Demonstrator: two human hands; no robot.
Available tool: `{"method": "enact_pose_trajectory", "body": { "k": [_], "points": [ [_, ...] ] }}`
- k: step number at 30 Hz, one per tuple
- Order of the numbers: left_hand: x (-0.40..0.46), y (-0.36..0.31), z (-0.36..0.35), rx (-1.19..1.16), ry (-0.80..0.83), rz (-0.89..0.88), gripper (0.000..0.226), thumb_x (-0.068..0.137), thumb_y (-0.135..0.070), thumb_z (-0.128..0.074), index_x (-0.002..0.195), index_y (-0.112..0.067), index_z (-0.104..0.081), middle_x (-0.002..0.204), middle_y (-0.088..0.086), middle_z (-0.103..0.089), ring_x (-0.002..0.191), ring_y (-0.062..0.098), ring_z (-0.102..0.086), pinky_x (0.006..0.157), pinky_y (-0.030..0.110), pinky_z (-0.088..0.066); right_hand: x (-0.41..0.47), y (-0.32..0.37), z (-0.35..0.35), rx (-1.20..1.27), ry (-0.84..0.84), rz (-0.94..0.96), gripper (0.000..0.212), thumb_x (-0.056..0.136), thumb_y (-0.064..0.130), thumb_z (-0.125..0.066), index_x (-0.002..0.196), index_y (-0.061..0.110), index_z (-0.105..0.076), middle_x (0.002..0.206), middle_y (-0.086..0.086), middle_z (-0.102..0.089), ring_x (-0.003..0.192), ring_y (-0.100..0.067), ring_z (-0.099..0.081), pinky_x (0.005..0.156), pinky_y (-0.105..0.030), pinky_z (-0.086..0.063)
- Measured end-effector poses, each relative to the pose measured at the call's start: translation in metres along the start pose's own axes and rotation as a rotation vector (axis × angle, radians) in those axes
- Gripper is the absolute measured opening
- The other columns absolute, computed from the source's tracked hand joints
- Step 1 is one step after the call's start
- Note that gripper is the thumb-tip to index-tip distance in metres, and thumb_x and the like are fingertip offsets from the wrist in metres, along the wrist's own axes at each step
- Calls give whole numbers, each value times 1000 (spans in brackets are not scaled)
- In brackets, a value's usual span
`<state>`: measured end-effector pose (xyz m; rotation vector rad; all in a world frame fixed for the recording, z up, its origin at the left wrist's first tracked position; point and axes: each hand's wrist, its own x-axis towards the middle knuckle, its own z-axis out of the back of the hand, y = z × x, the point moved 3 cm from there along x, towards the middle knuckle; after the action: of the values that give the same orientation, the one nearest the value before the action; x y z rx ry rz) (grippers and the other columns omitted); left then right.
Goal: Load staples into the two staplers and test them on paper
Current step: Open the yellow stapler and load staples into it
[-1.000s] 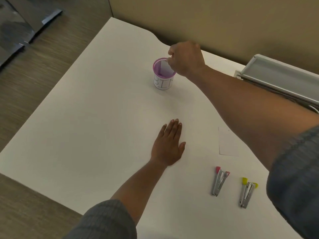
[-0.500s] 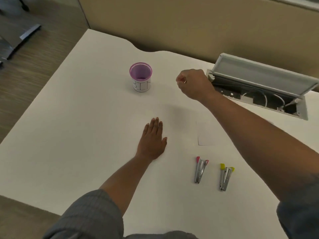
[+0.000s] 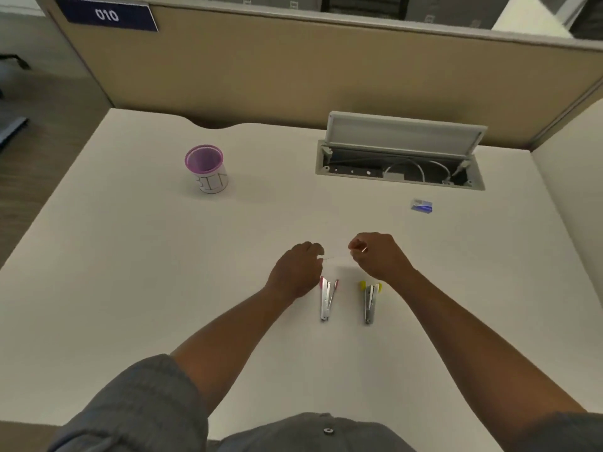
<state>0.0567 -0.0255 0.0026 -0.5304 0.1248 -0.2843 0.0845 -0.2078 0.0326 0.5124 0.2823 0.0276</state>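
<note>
White, thin paper sheet (image 3: 336, 258) hangs between our hands: left hand (image 3: 298, 272) and right hand (image 3: 378, 256) each pinch one edge, fingers curled, just beyond the staplers. We judge it light and floppy; gripping both edges keeps it taut.

Small metal stapler with pink tips (image 3: 327, 298) and its yellow-tipped twin (image 3: 370, 301) lie side by side, apart, on the white desk (image 3: 130, 288). Likely light, stiff, slick; best taken across the body.

Purple mesh cup with paper label (image 3: 207, 169): contents not visible. Small blue staple box (image 3: 422, 205) sits near the open cable tray (image 3: 399, 164), which holds wires.
</note>
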Motion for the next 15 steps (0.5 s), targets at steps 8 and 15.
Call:
{"method": "enact_pose_trajectory", "body": {
  "k": [8,15],
  "points": [
    [3,-67,-46,-219,319,217,34,89,-24,-63,120,-13,-55,98,11,-69,97,26,-64,86,36,-51,-55,-66,-17,-1,22,-177,32,84,25,-67,113,14,-60,107,-8,-61,101,-25,-61,83,-32,-47],
    [5,-84,-75,-197,436,357,59,86,-30,-65,138,-16,-43,129,9,-58,119,27,-55,82,27,-38,-66,-84,-29,61,83,-246,55,87,28,-63,135,10,-45,122,-12,-61,117,-28,-55,92,-33,-45]
  ]
}}
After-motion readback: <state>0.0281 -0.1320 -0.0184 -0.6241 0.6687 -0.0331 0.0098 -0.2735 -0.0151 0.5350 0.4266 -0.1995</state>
